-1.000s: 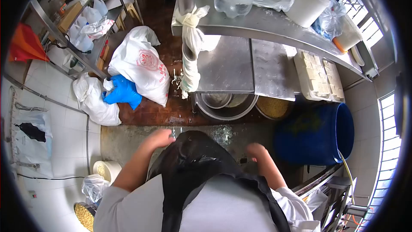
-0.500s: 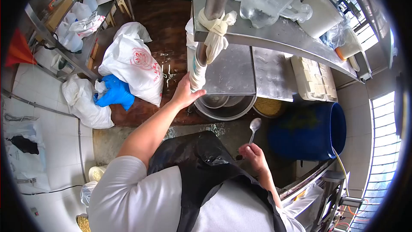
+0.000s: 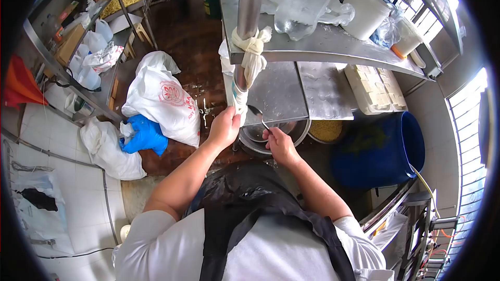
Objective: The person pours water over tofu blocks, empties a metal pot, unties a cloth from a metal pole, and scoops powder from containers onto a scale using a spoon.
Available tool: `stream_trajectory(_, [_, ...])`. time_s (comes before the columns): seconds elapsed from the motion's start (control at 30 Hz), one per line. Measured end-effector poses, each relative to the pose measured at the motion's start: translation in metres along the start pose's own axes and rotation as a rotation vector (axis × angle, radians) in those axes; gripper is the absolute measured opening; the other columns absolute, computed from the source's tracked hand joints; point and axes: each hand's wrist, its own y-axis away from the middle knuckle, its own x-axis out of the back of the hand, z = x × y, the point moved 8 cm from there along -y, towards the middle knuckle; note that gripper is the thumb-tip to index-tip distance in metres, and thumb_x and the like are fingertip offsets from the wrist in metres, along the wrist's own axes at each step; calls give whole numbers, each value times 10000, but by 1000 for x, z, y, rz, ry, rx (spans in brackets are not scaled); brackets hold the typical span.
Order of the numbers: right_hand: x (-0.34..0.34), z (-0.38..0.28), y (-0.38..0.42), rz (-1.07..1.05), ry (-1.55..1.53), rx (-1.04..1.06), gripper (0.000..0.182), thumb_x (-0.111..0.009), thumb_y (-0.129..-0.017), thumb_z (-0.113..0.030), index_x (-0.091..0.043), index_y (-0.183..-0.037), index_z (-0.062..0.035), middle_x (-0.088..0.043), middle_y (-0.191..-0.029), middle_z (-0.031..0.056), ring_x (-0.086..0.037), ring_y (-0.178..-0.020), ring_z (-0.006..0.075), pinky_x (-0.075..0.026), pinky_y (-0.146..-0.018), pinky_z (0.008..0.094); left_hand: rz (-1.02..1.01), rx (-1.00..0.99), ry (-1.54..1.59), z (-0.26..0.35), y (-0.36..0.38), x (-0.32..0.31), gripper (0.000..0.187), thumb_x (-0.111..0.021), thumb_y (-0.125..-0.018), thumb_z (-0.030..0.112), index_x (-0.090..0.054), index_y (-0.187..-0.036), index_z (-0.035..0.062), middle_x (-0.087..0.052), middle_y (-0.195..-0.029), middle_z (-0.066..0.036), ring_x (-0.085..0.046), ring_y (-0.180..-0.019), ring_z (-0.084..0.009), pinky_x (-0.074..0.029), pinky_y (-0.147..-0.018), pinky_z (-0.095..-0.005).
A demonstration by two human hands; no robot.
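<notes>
My left hand (image 3: 225, 128) is closed on the lower end of a white cloth (image 3: 239, 101) that hangs along a metal post (image 3: 250, 5). Higher up, a knotted cloth (image 3: 253, 52) is tied round the same post. In my right hand (image 3: 282, 147) is a metal spoon (image 3: 259, 115), held by its handle. Its bowl points up and left, right at the edge of the white cloth. Below and behind the spoon stands a large metal bowl (image 3: 303, 134), partly hidden by the steel table (image 3: 281, 88).
A steel shelf (image 3: 333, 52) at head side carries a large plastic bottle (image 3: 299, 8) and white containers. At right lie a blue barrel (image 3: 364, 148) and a pale block-filled tray (image 3: 372, 88). White sacks (image 3: 161, 99) and a blue bag (image 3: 143, 135) rest on the floor at left.
My right hand has moved up and left with the spoon, bringing its bowl to the cloth. My left hand stays at the cloth's lower end. The view has shifted slightly.
</notes>
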Motion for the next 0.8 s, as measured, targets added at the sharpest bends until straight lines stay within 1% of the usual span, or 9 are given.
stream_trajectory(0.07, [13, -9, -8, 155, -22, 223, 271, -492, -1038, -129, -600, -1235, 22, -708, -849, 127, -708, -788, 245, -549, -754, 370, -65, 52, -33, -6, 2, 4, 124, -627, -943, 105, -560, -938, 1, -658, -937, -249, -631, -892, -480, -490, -764, -537])
stream_trajectory(0.2, [40, -25, -21, 229, -157, 72, 293, -492, -1056, -162, -594, -1270, 10, -647, -798, 97, -625, -740, 181, -499, -701, 334, 193, -354, -286, 40, -1, 39, 227, -716, -903, 75, -559, -1053, 12, -608, -1077, -193, -589, -862, -356, -494, -768, -442])
stream_trajectory(0.33, [45, -61, -39, 305, -238, 76, 314, -496, -1059, -157, -583, -1315, 3, -627, -785, 72, -595, -747, 149, -494, -697, 324, 280, -318, -54, 104, -26, 51, 327, -717, -944, 128, -568, -1204, 0, -623, -1050, -169, -621, -888, -310, -504, -767, -416])
stream_trajectory(0.43, [14, -92, -45, 257, -416, 357, 377, -544, -1044, -84, -555, -1412, -3, -626, -847, 57, -548, -762, 121, -515, -746, 311, 340, -266, 89, 123, -54, 40, 230, -687, -964, 134, -607, -1134, 1, -641, -964, -158, -624, -904, -324, -504, -768, -416])
stream_trajectory(0.5, [-3, -102, -39, 206, -548, 356, 383, -552, -1040, -70, -564, -1417, -1, -632, -862, 59, -547, -760, 126, -518, -764, 306, 319, -190, 110, 121, -61, 36, 143, -648, -982, 129, -623, -1046, 4, -630, -882, -149, -615, -889, -335, -500, -765, -420])
stream_trajectory(0.63, [26, -84, -29, 73, -378, 300, 354, -513, -1061, -93, -579, -1395, 2, -646, -836, 77, -592, -795, 130, -514, -768, 310, 306, -377, -123, 131, -54, 50, 88, -594, -1000, 91, -580, -964, 13, -580, -834, -146, -593, -853, -317, -487, -751, -393])
stream_trajectory(0.7, [39, -81, -31, 79, -323, 293, 317, -523, -1043, -82, -621, -1330, 8, -675, -860, 125, -653, -820, 199, -520, -789, 340, 188, -341, 119, 130, -57, 55, 100, -572, -1029, 103, -580, -975, 20, -586, -842, -99, -593, -827, -234, -478, -733, -358])
stream_trajectory(0.73, [51, -86, -34, 180, -237, 405, 296, -535, -1026, -72, -640, -1289, 14, -683, -879, 152, -670, -839, 245, -522, -801, 360, 10, -126, 263, 107, -61, 43, 135, -531, -1069, 131, -585, -1021, 18, -612, -885, -56, -589, -799, -154, -483, -735, -324])
stream_trajectory(0.8, [69, -104, -36, 312, -114, 523, 260, -571, -983, -55, -681, -1206, 21, -690, -908, 195, -688, -886, 341, -527, -832, 400, -2, -109, 377, 97, -69, 32, 158, -513, -1083, 149, -591, -1057, 14, -630, -908, -54, -601, -793, -137, -493, -742, -306])
